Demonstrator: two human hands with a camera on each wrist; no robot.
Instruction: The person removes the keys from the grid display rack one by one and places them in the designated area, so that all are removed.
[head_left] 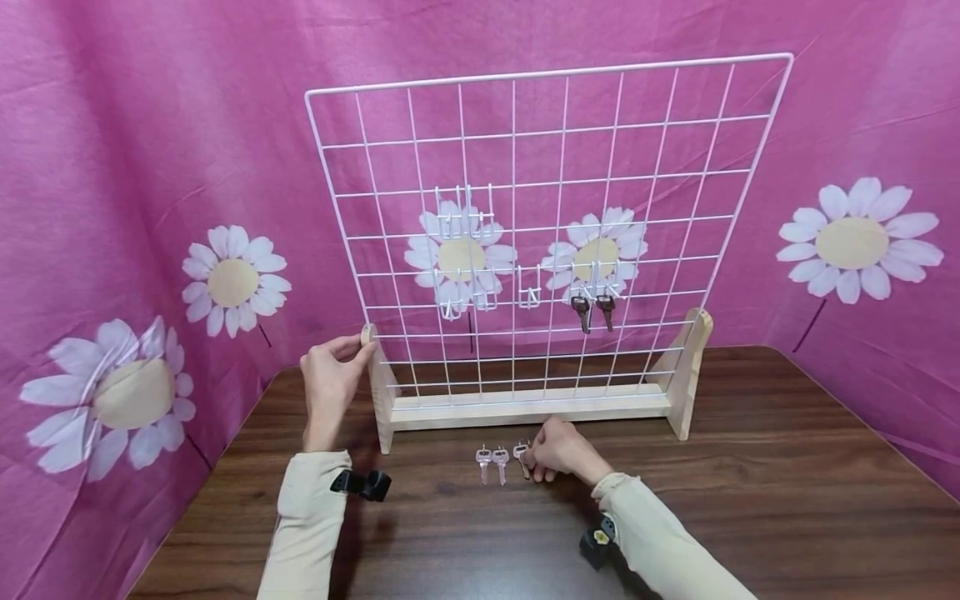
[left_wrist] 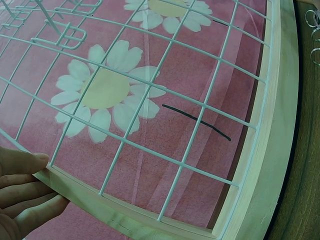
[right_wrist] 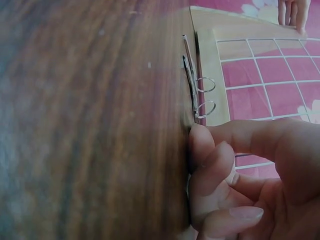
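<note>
A white wire grid [head_left: 513, 208] stands upright in a wooden base [head_left: 525, 410] on the table. My left hand [head_left: 330, 379] grips the top of the base's left wooden side post [head_left: 381, 383], thumb on one face and fingers on the other, as the left wrist view also shows. Low in front of the base, my right hand [head_left: 562, 450] pinches the rightmost key [head_left: 521, 451] of a short row at the tabletop; the fingers partly hide it. Beside it lie two more keys [head_left: 483, 463] [head_left: 501, 464], each with a ring.
Several white hooks [head_left: 465, 218] hang on the grid. Dark-headed keys [head_left: 581, 310] hang from hooks at its right. A brown wood table [head_left: 450, 533] lies beneath, and a pink cloth [head_left: 187, 125] with daisies surrounds it at the back and sides.
</note>
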